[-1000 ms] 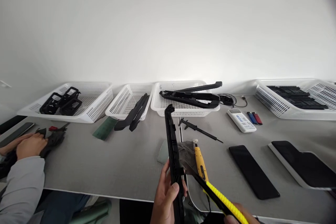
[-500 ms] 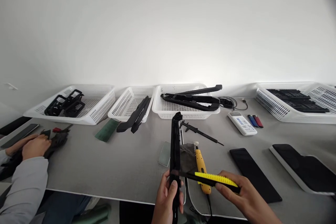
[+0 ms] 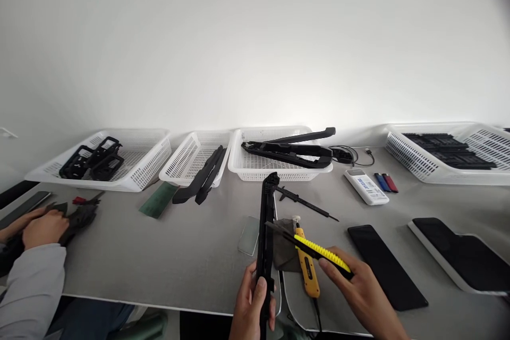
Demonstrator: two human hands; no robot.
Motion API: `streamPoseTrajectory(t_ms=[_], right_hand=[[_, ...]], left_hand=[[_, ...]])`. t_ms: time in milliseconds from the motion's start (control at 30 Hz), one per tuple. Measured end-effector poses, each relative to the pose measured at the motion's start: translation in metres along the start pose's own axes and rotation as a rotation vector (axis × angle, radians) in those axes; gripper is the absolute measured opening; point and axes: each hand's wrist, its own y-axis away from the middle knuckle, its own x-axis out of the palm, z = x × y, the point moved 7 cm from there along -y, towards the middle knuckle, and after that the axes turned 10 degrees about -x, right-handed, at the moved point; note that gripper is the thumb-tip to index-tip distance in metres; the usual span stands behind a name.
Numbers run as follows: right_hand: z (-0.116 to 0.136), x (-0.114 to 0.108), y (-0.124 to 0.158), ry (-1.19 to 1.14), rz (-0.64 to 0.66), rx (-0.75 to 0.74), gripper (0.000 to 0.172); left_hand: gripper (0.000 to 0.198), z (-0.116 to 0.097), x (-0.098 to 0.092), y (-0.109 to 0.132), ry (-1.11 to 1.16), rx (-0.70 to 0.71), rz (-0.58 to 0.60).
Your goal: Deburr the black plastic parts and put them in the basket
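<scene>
A long narrow black plastic part stands nearly upright in my left hand, the thumb pressed on its lower front. My right hand is closed round a black and yellow utility knife that points up and to the left. The knife's blade end meets or overlaps the part at about its middle; whether it touches cannot be made out. Behind the knife lies a yellow rotary tool on the table, beside a dark cloth. A small glassy plate rests left of the part.
White baskets with black parts line the wall. Black calipers, a white device, blue and red lighter-like items and a black slab lie to the right. At far left another person's hands work beside a green sheet.
The knife's blade end has moved up along the black part and the knife now tilts more steeply. My right hand has shifted slightly left. The view has moved a little.
</scene>
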Motion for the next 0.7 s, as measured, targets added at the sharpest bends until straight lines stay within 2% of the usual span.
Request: streamPoseTrajectory(t_ms=[200,367,567,700], right_hand=[[-0.002,-0.010,0.004,-0.036,-0.005,-0.077,0.047],[-0.007,-0.001,0.009,-0.087,0.081,-0.068,0.046],[-0.012,0.008,0.013,-0.095,0.004,-0.071,0.051],[-0.018,0.009,0.020,-0.064,-0.070,-0.055,0.053]], left_hand=[[0.077,-0.011,0.002,0.007,0.038,0.013,0.032],[0.061,-0.018,0.011,0.011,0.036,0.033,0.135],[0.046,-0.017,0.014,0.010,0.095,0.060,0.237],[0.049,-0.015,0.009,0.006,0.141,0.068,0.309]])
